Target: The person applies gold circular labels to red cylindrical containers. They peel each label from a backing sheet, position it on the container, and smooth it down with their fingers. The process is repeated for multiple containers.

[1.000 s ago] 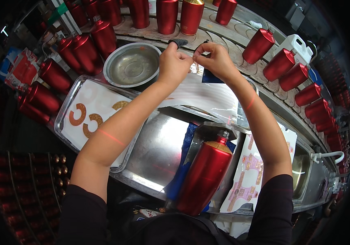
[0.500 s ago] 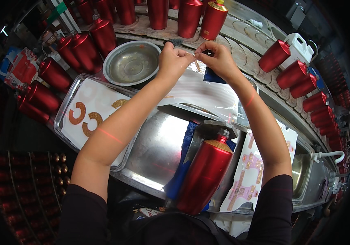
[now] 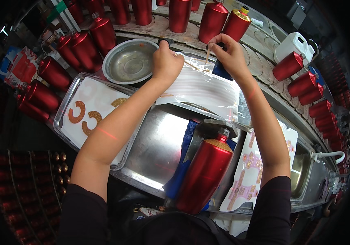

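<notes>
Thin strip [image 3: 206, 53] hangs upright, pinched in right hand [image 3: 229, 55]; left hand [image 3: 166, 61] fisted, pressing clear sheet [image 3: 207, 87] just beside.

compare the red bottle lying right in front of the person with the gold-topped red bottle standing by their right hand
The near red bottle lies tilted on the steel bench; the gold-topped bottle stands upright on the curved track. The near one looks much larger, being closer to the camera. The near one is apart from both hands; the far one stands just behind the right hand. Both are glossy red with gold at the shoulder.
</notes>
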{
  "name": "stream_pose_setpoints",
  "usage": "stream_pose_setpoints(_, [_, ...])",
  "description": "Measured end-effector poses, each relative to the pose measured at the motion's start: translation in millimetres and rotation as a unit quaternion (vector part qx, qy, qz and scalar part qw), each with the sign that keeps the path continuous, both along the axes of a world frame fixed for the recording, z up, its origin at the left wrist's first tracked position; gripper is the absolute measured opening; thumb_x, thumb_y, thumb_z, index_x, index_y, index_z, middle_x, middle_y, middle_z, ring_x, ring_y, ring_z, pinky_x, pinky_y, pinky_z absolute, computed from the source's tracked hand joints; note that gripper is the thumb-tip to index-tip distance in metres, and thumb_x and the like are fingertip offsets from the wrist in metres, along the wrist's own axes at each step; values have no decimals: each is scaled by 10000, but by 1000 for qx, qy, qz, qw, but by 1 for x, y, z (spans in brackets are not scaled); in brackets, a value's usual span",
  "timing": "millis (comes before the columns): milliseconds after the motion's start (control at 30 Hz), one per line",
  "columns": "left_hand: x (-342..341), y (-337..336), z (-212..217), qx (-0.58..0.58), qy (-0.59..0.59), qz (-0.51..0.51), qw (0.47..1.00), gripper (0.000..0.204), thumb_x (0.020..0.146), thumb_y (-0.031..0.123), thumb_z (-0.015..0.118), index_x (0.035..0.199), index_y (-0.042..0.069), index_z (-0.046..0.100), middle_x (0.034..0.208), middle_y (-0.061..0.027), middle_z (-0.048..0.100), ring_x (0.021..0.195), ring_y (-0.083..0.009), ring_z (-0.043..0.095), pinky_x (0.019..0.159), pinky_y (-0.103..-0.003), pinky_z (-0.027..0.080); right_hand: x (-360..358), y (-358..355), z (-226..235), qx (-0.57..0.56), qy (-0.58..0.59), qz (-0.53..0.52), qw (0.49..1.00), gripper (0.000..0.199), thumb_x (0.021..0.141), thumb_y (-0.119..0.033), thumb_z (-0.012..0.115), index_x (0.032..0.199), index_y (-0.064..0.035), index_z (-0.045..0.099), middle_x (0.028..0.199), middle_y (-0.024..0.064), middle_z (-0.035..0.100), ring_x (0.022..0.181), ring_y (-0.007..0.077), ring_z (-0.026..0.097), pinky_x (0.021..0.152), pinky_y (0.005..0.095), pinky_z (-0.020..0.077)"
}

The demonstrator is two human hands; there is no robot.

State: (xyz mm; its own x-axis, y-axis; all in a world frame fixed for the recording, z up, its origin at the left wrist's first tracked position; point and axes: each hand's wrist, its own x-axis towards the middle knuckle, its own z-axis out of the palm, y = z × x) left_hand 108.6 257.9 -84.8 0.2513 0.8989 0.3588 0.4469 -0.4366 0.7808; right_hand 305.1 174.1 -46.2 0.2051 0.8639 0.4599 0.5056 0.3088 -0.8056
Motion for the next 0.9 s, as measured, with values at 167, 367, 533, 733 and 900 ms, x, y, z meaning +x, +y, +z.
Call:
stream_pose_setpoints(167, [-9,-5,9,42,187,21,981,231,781,133,663,970,21,592,877,-180,691,871,-421,671,783,-508,525,30,-24,28,42,38,-21,998,122,961,-99,682,1045,-12,670,980,-3,675,908,52,600,829,207,474])
stream_pose_setpoints(367, [-11,-4,11,40,211,66,974,380,761,150,690,1109,20,611,1166,-246,604,1070,-452,614,889,-512,512,53,-69,66,146,37,-83,985,157,941,-125,715,1039,-5,692,964,16,698,898,73,634,811,210,491])
stream_pose_setpoints(533, [-26,-6,59,81,164,65,981,514,738,116,772,1212,5,607,1163,-226,629,1071,-363,639,931,-434,521,53,-123,100,158,19,-101,982,149,946,-107,704,1049,0,701,972,24,699,895,67,636,806,199,494])
stream_pose_setpoints(733, [19,-100,152,187,-161,-325,913,395,751,153,832,1039,-23,625,1064,-169,742,952,-249,730,843,-339,577,22,-176,136,130,-10,-94,987,134,916,-93,739,1018,-8,717,936,-1,706,736,-3,585,653,135,413])
stream_pose_setpoints(900, [47,-178,199,134,-159,-412,887,345,744,107,807,975,-52,605,949,-199,736,872,-277,749,750,-348,583,-4,-221,158,111,-29,-70,991,144,915,-94,732,1023,1,721,937,40,715,785,67,673,676,191,520])
